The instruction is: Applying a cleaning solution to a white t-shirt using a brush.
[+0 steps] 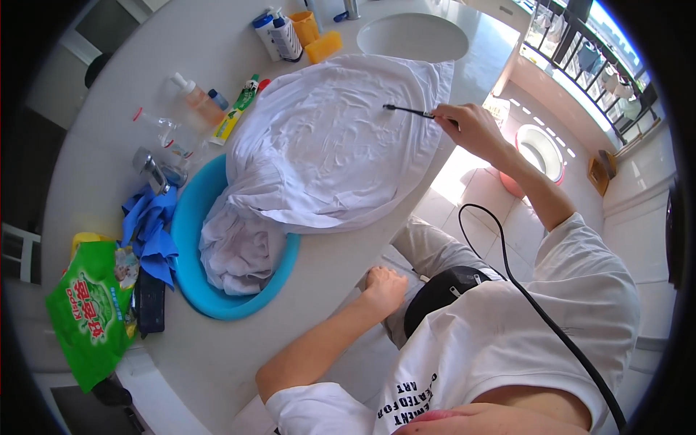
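Note:
My right hand is closed around the handle of a dark toothbrush. Its bristle head is over the upper right part of a white cloth, and I cannot tell whether it touches. The cloth lies spread and wrinkled on the counter, looking wet in the middle. Its bunched part hangs into a blue basin on the left. My left hand is curled into a fist by the counter's near edge, beside my leg, with nothing seen in it.
A sink lies behind the cloth. Left of it stand bottles, a yellow sponge, a toothpaste tube and a pump bottle. Blue gloves and a green bag lie beside the basin. A black cable crosses my body.

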### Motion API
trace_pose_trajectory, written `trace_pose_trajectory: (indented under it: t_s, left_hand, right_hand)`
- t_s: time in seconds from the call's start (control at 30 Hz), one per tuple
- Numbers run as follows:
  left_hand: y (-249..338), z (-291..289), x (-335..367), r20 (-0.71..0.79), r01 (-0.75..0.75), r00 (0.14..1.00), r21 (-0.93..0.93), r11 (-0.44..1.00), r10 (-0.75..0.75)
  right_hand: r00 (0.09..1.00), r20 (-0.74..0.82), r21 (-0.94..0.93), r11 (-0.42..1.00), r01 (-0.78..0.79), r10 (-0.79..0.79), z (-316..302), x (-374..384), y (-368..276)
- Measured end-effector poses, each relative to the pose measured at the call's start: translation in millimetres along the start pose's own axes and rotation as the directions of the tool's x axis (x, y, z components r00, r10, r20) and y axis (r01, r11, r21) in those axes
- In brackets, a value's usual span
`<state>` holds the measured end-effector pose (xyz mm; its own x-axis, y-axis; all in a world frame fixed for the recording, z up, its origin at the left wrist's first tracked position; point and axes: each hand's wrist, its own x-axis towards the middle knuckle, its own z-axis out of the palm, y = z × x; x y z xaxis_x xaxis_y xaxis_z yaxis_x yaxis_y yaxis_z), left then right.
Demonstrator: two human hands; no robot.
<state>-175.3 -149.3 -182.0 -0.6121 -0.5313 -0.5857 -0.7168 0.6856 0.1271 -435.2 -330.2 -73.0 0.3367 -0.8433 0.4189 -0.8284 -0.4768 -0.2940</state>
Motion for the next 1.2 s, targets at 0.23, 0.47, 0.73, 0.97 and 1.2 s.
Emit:
trace_pose_trajectory:
  t_s: [0.23, 0.47, 0.73, 0.97, 1.2]
  left_hand:
    - [-7.5, 9.1, 3.4, 0.002, 0.043, 0.999, -0.047, 0.998, -0.043]
    - [1.0, 9.0, 10.2, -0.007, 0.003, 1.0, 0.091, 0.996, -0.002]
    - [1.1, 19.7, 13.3, -0.03, 0.031, 0.999, 0.087, 0.996, -0.029]
    - [1.3, 3.9, 8.7, 0.012, 0.018, 1.0, 0.104, 0.994, -0.019]
    - [-0.4, 8.8, 10.2, -0.025, 0.03, 0.999, 0.096, 0.995, -0.027]
  right_hand:
    - [1.0, -0.007, 0.059, 0.998, 0.021, -0.021, 5.6, -6.3, 4.3]
    - [0.991, 0.116, -0.064, 0.996, -0.064, 0.071, -12.5, -2.3, 9.7]
    - [0.988, 0.153, -0.231, 0.972, 0.04, -0.004, -6.9, -1.2, -9.3]
    - [0.994, 0.089, -0.191, 0.978, 0.085, -0.069, -6.4, -0.5, -24.8]
    - [0.997, 0.073, -0.287, 0.958, 0.014, 0.007, 6.8, 5.6, -19.9]
